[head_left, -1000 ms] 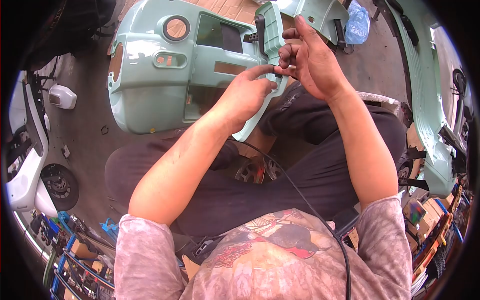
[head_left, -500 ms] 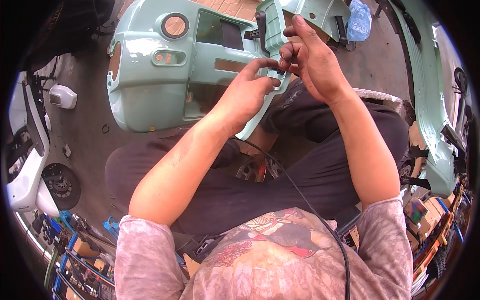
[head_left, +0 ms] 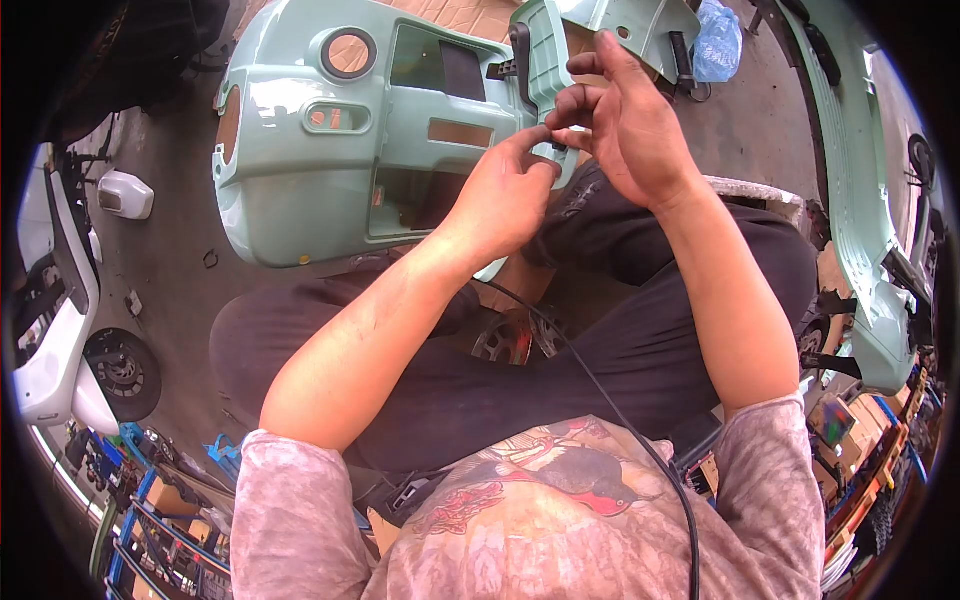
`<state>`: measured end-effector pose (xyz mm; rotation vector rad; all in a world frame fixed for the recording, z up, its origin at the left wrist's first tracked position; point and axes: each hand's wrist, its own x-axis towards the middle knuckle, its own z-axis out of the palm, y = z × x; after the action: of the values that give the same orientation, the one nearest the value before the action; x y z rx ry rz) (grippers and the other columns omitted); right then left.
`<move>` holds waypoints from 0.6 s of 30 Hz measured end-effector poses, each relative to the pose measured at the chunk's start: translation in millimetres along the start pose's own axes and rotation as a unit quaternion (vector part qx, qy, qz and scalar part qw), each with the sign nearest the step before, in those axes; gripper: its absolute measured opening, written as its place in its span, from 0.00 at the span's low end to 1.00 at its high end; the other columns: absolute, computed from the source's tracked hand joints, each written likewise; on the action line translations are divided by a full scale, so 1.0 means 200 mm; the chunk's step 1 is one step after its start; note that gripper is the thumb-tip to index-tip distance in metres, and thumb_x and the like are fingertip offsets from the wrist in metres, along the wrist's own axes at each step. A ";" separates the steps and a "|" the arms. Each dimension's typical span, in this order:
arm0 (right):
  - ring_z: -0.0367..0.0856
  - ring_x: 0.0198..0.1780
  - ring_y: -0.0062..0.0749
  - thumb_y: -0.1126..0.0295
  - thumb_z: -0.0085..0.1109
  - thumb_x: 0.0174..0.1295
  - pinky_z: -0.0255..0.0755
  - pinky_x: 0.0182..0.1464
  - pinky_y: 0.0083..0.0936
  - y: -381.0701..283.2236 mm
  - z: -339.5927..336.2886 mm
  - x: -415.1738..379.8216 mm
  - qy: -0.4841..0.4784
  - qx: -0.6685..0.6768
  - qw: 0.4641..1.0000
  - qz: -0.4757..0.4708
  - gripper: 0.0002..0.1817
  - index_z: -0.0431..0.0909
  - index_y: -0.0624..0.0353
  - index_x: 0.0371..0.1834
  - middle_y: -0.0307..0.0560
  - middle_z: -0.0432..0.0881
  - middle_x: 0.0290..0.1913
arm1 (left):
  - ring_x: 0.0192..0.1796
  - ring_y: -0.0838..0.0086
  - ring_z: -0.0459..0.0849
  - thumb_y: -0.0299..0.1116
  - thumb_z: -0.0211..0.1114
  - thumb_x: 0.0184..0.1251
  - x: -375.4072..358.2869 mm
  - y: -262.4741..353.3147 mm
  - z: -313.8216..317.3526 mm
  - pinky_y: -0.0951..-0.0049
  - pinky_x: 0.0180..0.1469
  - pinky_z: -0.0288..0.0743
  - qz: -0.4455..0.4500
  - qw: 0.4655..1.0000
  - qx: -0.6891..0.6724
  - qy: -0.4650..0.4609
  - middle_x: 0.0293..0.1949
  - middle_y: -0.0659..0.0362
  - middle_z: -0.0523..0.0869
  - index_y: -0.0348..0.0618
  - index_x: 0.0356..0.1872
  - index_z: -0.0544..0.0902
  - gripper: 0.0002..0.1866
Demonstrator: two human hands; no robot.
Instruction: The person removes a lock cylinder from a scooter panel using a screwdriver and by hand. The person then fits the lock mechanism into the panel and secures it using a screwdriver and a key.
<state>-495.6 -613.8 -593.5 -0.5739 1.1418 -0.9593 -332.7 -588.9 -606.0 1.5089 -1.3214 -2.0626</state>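
Note:
A mint-green plastic scooter body panel lies in front of my crossed legs, with round and rectangular openings. At its right side stands a ribbed green flap, with a curved black piece along it. My left hand is at the flap's lower end, its fingertips closed together at a small dark part, mostly hidden by the fingers. Just right of it, my right hand has thumb and index finger bent together by the left fingertips, other fingers loosely curled. What either pinch holds is too small to tell.
Another green panel and a blue plastic bag are at the back right. A long green panel stands at the right. A black cable runs over my lap. A wheel and white bodywork are at the left.
My left hand has shifted slightly right and down, its index finger now more bent. My right hand's fingers have moved a little; the green panel stays in place.

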 end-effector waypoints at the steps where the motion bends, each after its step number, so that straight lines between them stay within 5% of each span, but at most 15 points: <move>1: 0.80 0.37 0.30 0.39 0.47 0.68 0.69 0.46 0.30 0.02 -0.01 0.01 -0.006 -0.005 1.000 0.004 0.29 0.66 0.56 0.52 0.42 0.78 0.32 | 0.38 0.84 0.72 0.30 0.49 0.65 0.00 0.01 0.00 0.81 0.44 0.68 0.001 1.000 0.001 -0.001 0.46 0.60 0.83 0.40 0.66 0.71 0.26; 4: 0.79 0.37 0.29 0.39 0.46 0.69 0.67 0.46 0.29 0.02 -0.01 0.01 -0.015 -0.008 1.000 0.012 0.29 0.66 0.55 0.51 0.41 0.78 0.31 | 0.35 0.85 0.69 0.29 0.49 0.65 -0.02 0.01 -0.01 0.81 0.40 0.68 0.009 1.000 -0.013 0.025 0.45 0.61 0.83 0.40 0.68 0.70 0.27; 7: 0.79 0.36 0.28 0.38 0.45 0.69 0.66 0.46 0.28 0.02 0.00 0.01 -0.010 -0.014 1.000 0.017 0.29 0.66 0.55 0.52 0.40 0.78 0.31 | 0.36 0.77 0.78 0.31 0.55 0.63 0.00 -0.01 -0.02 0.74 0.41 0.72 0.021 0.997 -0.070 0.025 0.44 0.49 0.84 0.35 0.67 0.70 0.29; 9: 0.78 0.36 0.27 0.38 0.45 0.69 0.65 0.46 0.28 0.02 0.01 0.01 -0.003 -0.022 1.000 0.017 0.29 0.66 0.54 0.52 0.40 0.78 0.31 | 0.48 0.72 0.79 0.31 0.56 0.63 0.00 -0.01 -0.03 0.72 0.53 0.71 -0.011 0.996 -0.087 0.015 0.51 0.46 0.82 0.37 0.68 0.70 0.29; 10: 0.77 0.36 0.27 0.37 0.45 0.69 0.65 0.46 0.28 0.02 0.02 0.01 -0.004 -0.036 0.999 0.013 0.30 0.66 0.55 0.53 0.40 0.78 0.30 | 0.48 0.72 0.79 0.31 0.56 0.63 0.01 -0.02 -0.03 0.72 0.53 0.71 -0.011 0.996 -0.087 0.016 0.51 0.46 0.82 0.37 0.68 0.70 0.29; 12: 0.76 0.36 0.27 0.37 0.45 0.68 0.64 0.47 0.28 0.03 0.03 0.01 -0.004 -0.049 0.999 0.008 0.31 0.66 0.55 0.53 0.39 0.77 0.30 | 0.41 0.82 0.73 0.28 0.52 0.64 0.02 -0.03 -0.02 0.81 0.45 0.70 -0.014 0.996 -0.089 0.026 0.45 0.61 0.83 0.42 0.70 0.68 0.29; 18: 0.75 0.35 0.23 0.33 0.49 0.63 0.62 0.48 0.25 0.03 0.05 0.00 -0.008 -0.068 0.998 0.003 0.36 0.68 0.57 0.54 0.38 0.75 0.31 | 0.42 0.81 0.75 0.29 0.53 0.64 0.02 -0.02 -0.03 0.78 0.48 0.71 -0.021 0.995 -0.098 0.018 0.45 0.59 0.83 0.40 0.67 0.70 0.28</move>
<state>-485.0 -611.5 -595.5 -0.6855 1.1994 -0.8745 -327.2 -592.8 -611.1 1.4927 -1.0488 -2.1110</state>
